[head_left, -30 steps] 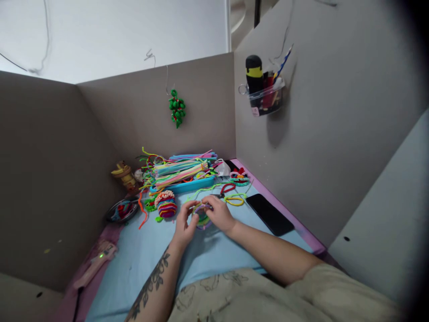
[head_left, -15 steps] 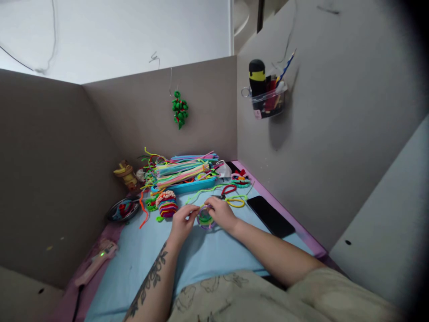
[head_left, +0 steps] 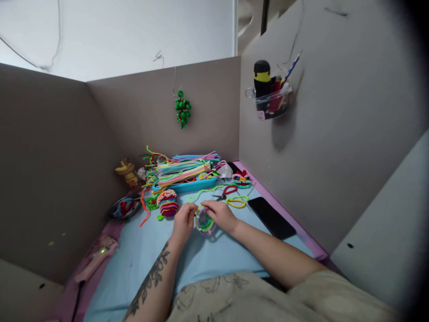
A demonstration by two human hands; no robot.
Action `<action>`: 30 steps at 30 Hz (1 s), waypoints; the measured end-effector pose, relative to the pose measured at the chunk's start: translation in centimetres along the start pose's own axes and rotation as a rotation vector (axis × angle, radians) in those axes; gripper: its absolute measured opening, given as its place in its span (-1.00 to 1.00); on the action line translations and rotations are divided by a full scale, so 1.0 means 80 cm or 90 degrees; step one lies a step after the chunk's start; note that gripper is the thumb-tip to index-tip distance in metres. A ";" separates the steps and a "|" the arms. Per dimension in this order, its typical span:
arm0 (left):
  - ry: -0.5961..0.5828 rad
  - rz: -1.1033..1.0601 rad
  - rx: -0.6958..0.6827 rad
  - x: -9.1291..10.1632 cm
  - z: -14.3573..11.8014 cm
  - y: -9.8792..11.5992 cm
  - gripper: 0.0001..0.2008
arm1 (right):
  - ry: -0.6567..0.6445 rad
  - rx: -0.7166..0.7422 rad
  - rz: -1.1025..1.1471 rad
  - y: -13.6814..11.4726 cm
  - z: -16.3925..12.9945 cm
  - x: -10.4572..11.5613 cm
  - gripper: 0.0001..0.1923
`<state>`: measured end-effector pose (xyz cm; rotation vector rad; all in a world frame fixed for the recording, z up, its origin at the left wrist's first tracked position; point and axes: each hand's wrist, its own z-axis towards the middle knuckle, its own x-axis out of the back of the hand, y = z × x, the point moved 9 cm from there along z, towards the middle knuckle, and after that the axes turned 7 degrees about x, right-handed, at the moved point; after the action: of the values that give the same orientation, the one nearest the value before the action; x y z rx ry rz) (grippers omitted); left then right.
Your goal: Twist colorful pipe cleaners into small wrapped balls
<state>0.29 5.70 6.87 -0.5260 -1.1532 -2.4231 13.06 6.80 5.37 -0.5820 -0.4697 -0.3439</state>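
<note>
Head view — hands [head_left: 221,215] above blue cloth [head_left: 144,257], grey partitions [head_left: 214,112] around.

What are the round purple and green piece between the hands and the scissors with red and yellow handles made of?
Round purple and green piece: probably matte pipe cleaners, from its coloured rings; blur hides the texture. Scissors: thin dark blades suggest metal; evenly coloured handles, perhaps smooth plastic.

The round purple-green fuzzy piece [head_left: 205,220] is before the long blue plastic tray [head_left: 191,185], left of the flat black phone [head_left: 272,218].
</note>
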 end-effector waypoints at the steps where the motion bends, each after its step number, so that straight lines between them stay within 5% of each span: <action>1: 0.003 -0.011 -0.009 0.001 0.000 0.003 -0.85 | -0.003 0.012 -0.006 -0.001 0.000 0.000 -0.70; 6: 0.012 -0.049 -0.021 0.003 -0.001 0.008 -0.87 | -0.016 0.038 -0.036 -0.002 -0.001 -0.001 -0.69; 11: 0.004 -0.166 0.115 0.000 0.000 -0.022 -0.83 | 0.010 0.028 -0.050 0.001 0.001 0.007 -0.74; 22: -0.264 -0.525 0.406 -0.053 -0.017 -0.041 -0.53 | 0.045 0.116 -0.037 -0.018 0.000 0.018 -0.73; 30: -0.339 -0.583 0.449 -0.073 -0.032 -0.022 -0.51 | 0.038 0.197 -0.045 -0.037 -0.005 0.020 -0.63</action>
<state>3.93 5.83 1.40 -0.4663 -2.8192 -2.2634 13.25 3.97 7.17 -0.2552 -0.4757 -0.3465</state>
